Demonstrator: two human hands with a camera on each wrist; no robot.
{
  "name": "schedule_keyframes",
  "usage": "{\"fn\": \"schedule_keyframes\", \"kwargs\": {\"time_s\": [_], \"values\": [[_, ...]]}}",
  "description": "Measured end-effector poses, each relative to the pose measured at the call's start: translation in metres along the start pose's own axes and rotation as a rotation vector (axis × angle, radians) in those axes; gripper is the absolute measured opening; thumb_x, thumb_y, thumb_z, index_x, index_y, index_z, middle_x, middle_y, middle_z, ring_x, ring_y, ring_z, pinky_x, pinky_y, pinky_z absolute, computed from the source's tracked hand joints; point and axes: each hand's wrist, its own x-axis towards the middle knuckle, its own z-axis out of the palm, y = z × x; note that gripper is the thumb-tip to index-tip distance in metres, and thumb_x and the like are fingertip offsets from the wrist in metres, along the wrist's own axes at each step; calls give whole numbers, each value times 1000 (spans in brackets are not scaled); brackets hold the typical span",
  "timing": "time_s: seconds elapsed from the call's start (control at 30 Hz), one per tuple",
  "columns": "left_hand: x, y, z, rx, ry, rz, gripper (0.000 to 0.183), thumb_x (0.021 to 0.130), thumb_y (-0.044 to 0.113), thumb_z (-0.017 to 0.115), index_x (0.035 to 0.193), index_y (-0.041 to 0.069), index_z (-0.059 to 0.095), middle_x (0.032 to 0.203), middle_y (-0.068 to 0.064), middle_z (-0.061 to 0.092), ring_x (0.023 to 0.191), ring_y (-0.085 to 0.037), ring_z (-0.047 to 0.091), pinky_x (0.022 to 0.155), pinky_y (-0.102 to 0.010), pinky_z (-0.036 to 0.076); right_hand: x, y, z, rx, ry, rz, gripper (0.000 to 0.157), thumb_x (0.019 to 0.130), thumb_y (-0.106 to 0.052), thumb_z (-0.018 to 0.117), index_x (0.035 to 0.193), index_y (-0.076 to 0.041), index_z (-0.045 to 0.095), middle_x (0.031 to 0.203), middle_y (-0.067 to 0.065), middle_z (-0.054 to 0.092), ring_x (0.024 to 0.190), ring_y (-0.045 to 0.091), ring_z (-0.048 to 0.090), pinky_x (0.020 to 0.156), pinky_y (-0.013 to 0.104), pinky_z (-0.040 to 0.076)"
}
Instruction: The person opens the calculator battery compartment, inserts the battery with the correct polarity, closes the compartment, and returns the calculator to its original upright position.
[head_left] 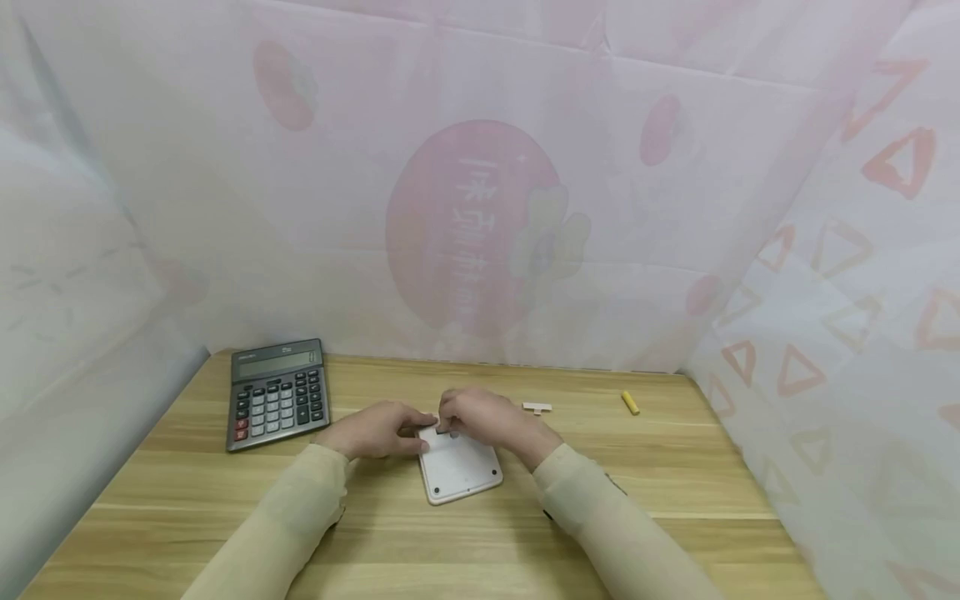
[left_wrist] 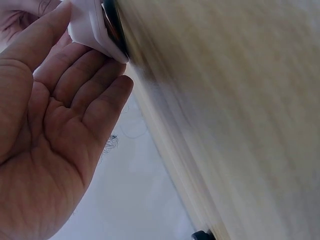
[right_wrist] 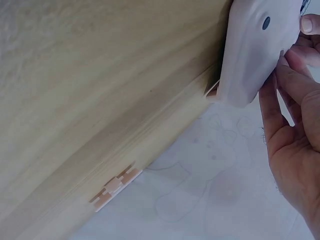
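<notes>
A flat white device [head_left: 463, 468] with rounded corners and small dark round feet lies back side up on the table, angled a little. Its kind does not show, as its front faces down. My left hand [head_left: 381, 429] holds its left edge, thumb on the back and fingers along the side. With curled fingers, my right hand [head_left: 483, 417] grips the far end, fingertips at a small dark opening [head_left: 442, 432] in the back. Those fingers partly cover the opening. In the right wrist view, the fingertips meet the device [right_wrist: 250, 55] around its end edge.
A large grey desk calculator [head_left: 277, 393] stands at the back left. Behind the right hand lies a small white cover [head_left: 537, 407] with a tab; farther right is a yellow battery [head_left: 630, 403]. Printed cloth [head_left: 337, 208] walls the wooden table [head_left: 420, 550] behind and at both sides.
</notes>
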Motion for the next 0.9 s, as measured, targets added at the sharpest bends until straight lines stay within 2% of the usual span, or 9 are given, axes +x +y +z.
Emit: {"fn": "schedule_keyframes", "kwargs": {"time_s": [0.17, 0.37, 0.47, 0.6, 0.77, 0.9], "values": [[0, -1, 0, 15, 0, 9, 52, 98, 32, 75, 144, 9, 65, 143, -9, 70, 132, -28, 67, 115, -52, 53, 0, 0, -2, 16, 0, 23, 13, 98, -19, 75, 108, -23, 82, 113, -10, 75, 103, 3, 70, 89, 14, 58], [-1, 1, 1, 26, 5, 9, 52, 98, 32, 76, 144, 13, 65, 142, -6, 71, 130, -25, 68, 115, -51, 53, -1, 0, -4, 26, -9, 2, 13, 100, -19, 72, 109, -23, 81, 112, -10, 74, 102, 2, 68, 88, 13, 57], [0, 0, 1, 27, -2, 4, 52, 98, 33, 76, 145, 15, 65, 141, -5, 72, 122, -20, 70, 112, -50, 55, -4, 3, -5, 84, -16, 2, 14, 102, -19, 71, 112, -22, 80, 114, -9, 75, 104, 3, 67, 91, 15, 57], [1, 0, 0, 34, -3, 4, 51, 98, 32, 75, 145, 15, 65, 139, -4, 73, 117, -17, 69, 110, -49, 56, -13, 10, -10, 193, 2, 50, 16, 102, -19, 70, 116, -22, 79, 118, -9, 75, 110, 6, 67, 99, 23, 58], [2, 1, 0, 36, -4, -5, 50, 99, 32, 75, 143, 12, 66, 139, -6, 73, 120, -18, 69, 112, -50, 55, -24, 22, -18, 273, 52, 117, 17, 103, -21, 70, 118, -21, 79, 119, -9, 75, 111, 8, 68, 99, 30, 59], [2, 2, 0, 27, -10, -28, 49, 99, 32, 75, 144, 12, 66, 141, -6, 72, 120, -17, 67, 114, -51, 54, -31, 33, -20, 318, 86, 136, 20, 104, -22, 69, 120, -16, 78, 122, -5, 76, 113, 12, 69, 101, 37, 60]]}}
